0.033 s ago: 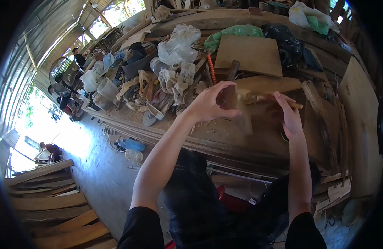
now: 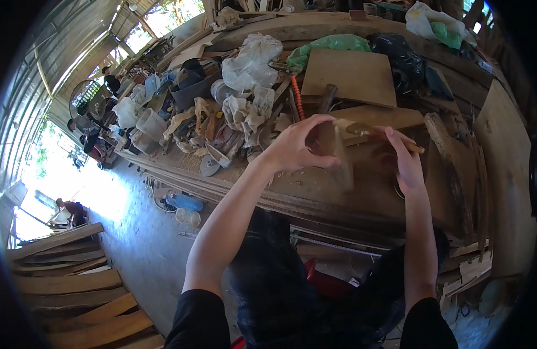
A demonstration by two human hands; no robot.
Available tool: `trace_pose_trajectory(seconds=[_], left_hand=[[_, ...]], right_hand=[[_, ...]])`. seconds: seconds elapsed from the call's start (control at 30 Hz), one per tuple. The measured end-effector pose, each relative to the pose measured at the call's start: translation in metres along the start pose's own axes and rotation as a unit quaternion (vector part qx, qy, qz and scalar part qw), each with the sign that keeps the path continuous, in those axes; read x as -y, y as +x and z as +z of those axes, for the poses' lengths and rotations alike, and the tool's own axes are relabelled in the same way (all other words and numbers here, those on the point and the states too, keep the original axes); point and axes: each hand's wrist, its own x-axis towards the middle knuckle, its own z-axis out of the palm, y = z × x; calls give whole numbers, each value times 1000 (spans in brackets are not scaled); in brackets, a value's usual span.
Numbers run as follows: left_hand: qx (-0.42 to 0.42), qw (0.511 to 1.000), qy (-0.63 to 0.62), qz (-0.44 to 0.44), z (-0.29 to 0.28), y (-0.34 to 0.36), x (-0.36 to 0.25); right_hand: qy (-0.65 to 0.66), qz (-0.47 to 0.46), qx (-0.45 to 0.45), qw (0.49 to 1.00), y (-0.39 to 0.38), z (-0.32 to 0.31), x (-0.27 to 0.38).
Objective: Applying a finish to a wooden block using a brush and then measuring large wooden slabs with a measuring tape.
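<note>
My left hand [image 2: 303, 145] is curved in a C, fingers above and thumb below, around a blurred light-brown wooden piece [image 2: 344, 166]. My right hand [image 2: 405, 160] pinches a slim, golden-brown wooden-handled tool [image 2: 413, 145] between thumb and fingers. The tool's other end reaches left to the wooden piece and looks pale and rounded; blur hides its exact kind. Both hands are above the brown workbench top [image 2: 303, 189], and the right hand's lower fingers are in shadow.
A flat square board [image 2: 347, 75] and an orange coiled hose [image 2: 297, 99] lie beyond my hands. Plastic bags [image 2: 251, 61], crumpled paper and scraps crowd the bench's left. A rough wood strip [image 2: 446, 157] lies right. Planks [image 2: 70, 285] lie lower left; several people are far left.
The tool's left end looks slightly shifted and sharper beside the wooden piece. My hands keep nearly the same places.
</note>
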Motion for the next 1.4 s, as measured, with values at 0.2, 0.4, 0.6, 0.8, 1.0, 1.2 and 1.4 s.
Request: trace_pose_trajectory(seconds=[0.2, 0.4, 0.6, 0.8, 1.0, 1.2, 1.4], left_hand=[[6, 1000, -11, 26, 2, 0, 0], [22, 999, -20, 40, 1, -1, -1], [18, 998, -27, 47, 0, -2, 2], [-30, 999, 14, 36, 3, -4, 3], [35, 999, -34, 17, -5, -4, 1], [25, 999, -1, 32, -6, -4, 2], [38, 998, -39, 12, -7, -4, 3]], right_hand=[[27, 54, -23, 998, -1, -6, 3], [-10, 14, -94, 995, -3, 11, 6], [-43, -24, -72, 996, -4, 15, 2], [-20, 52, 7, 998, -8, -5, 2], [-16, 83, 37, 996, -3, -10, 11], [-17, 72, -16, 997, -4, 3, 0], [-64, 127, 78, 987, 0, -25, 2]])
